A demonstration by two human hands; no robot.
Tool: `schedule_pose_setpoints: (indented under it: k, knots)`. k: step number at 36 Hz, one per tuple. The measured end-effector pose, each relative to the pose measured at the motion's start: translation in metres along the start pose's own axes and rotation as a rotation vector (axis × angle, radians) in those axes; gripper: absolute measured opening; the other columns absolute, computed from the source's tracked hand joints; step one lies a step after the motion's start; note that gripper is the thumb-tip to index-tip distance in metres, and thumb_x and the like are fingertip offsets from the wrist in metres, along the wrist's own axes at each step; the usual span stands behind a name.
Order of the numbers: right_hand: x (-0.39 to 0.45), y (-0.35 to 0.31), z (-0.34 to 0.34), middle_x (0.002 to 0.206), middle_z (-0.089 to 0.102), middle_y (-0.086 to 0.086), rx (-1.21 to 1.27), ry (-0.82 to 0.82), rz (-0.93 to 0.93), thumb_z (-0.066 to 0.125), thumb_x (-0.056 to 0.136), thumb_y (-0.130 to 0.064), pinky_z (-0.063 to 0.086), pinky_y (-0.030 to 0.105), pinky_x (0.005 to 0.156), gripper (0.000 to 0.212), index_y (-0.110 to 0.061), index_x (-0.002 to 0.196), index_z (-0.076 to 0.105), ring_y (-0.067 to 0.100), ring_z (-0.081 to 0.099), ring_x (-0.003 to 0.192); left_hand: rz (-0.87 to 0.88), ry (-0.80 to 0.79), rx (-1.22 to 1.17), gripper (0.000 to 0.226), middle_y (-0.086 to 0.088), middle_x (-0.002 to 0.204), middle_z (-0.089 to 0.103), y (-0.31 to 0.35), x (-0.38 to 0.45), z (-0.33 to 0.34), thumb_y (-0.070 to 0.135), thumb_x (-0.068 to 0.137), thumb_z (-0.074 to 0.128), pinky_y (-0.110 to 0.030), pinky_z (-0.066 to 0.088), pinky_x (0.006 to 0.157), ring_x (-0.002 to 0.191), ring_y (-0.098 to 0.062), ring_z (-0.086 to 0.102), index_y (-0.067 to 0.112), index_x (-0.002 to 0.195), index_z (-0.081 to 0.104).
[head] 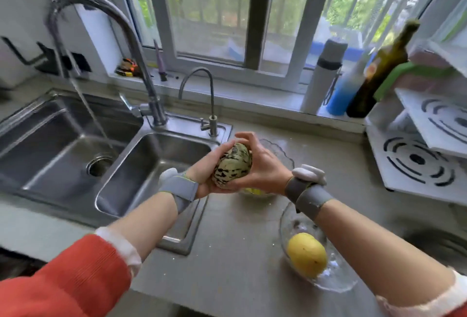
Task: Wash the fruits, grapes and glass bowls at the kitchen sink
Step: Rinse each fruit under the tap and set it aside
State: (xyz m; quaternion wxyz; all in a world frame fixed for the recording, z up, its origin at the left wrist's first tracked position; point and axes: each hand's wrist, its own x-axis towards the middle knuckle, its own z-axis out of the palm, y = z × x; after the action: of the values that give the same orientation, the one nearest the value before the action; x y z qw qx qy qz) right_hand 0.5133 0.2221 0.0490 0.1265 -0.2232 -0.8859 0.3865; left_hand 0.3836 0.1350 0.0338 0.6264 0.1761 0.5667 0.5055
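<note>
A pale green melon [233,165] with dark streaks is held up over the right edge of the small sink basin [151,172]. My left hand [206,175] cups it from the left and below, and my right hand [260,165] grips it from the right. Behind my right hand a glass bowl [280,152] stands on the counter with something yellow inside, mostly hidden. Nearer me, a second glass bowl [328,273] holds a yellow fruit [306,254]. Water runs from the tall faucet [106,13] into the large left basin [58,155].
A small second tap [202,99] stands behind the small basin. On the windowsill are a white flask [321,76], a blue bottle [341,94] and a dark glass bottle [379,69]. A white rack [424,155] fills the counter's right side.
</note>
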Motion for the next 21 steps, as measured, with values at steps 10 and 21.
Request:
schedule_pose_setpoints:
  k: [10, 21]
  knots:
    - [0.123, -0.106, 0.138, 0.114, 0.061, -0.006, 0.146, -0.253, -0.014, 0.089, 0.062, -0.027, 0.051, 0.017, 0.09, 0.083, -0.025, 0.133, 0.044, 0.008, 0.06, 0.105, 0.021, 0.276, -0.153, 0.06, -0.01, 0.101, 0.071, 0.011, -0.066, -0.198, 0.071, 0.082, 0.045, -0.045, 0.053, 0.082, 0.083, -0.024, 0.066, 0.021, 0.1, 0.072]
    - [0.232, -0.21, 0.338, 0.136, 0.05, 0.003, 0.49, -0.366, 0.162, 0.077, 0.079, -0.015, 0.044, 0.036, 0.106, 0.093, -0.028, 0.149, 0.017, 0.016, 0.055, 0.121, -0.097, 0.387, -0.256, 0.056, -0.009, 0.083, 0.073, 0.028, -0.121, -0.423, 0.068, 0.087, 0.04, -0.045, 0.051, 0.084, 0.08, -0.028, 0.065, 0.021, 0.096, 0.069]
